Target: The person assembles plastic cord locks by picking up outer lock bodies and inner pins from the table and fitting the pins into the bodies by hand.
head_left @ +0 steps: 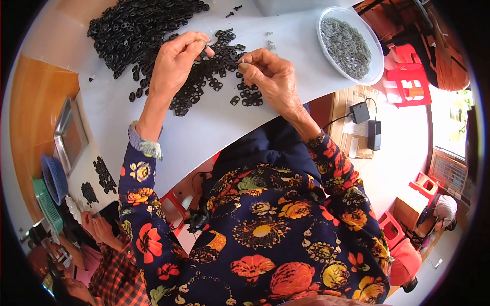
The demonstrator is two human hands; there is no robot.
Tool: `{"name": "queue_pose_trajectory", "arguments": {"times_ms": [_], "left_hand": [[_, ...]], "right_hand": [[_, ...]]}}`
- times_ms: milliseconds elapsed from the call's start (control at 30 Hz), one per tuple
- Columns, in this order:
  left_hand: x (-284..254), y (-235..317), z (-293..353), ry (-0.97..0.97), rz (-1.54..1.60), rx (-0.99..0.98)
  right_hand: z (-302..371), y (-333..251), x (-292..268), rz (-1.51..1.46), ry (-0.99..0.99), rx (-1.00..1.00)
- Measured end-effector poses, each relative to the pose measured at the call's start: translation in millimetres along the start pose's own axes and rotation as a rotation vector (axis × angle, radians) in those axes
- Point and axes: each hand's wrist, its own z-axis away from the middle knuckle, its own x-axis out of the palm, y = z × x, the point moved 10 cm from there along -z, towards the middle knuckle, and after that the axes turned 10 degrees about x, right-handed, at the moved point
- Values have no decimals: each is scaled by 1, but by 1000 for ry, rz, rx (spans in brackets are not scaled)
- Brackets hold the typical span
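Observation:
Over the white table my left hand (176,61) is closed in a pinch, its thumb and fingertips together. What it holds, if anything, is hidden by the fingers. My right hand (270,76) pinches a thin silvery pin (243,61) between thumb and forefinger, apart from the left. Beneath and between both hands lie scattered small black two-holed plastic pieces (194,84). A large heap of black oval plastic pieces (132,33) is beyond my left hand. To the far right, a round clear tub (378,66) holds many small silvery pieces (347,48).
A few loose silvery pieces (271,45) and dark bits (234,10) lie on the white table (204,137). At lower left, a person in a checked shirt (120,270) sits near more black pieces (104,176). Power adapters (360,112) rest on a cardboard box (339,117) at right.

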Motion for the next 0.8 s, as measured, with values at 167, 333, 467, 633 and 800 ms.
{"name": "queue_pose_trajectory", "arguments": {"times_ms": [167,333,467,633,800], "left_hand": [[19,-4,25,128,447,-193],[20,3,24,224,371,-93],[31,11,24,197,429,-131],[38,15,26,155,363,-97],[46,21,27,111,384,-54]], "right_hand": [[0,-4,4,-40,-23,-35],[0,0,10,15,-75,-10],[0,-2,4,-48,-50,-58],[-1,-5,2,-149,-41,-78],[-2,-6,-1,-148,-40,-99]]}}
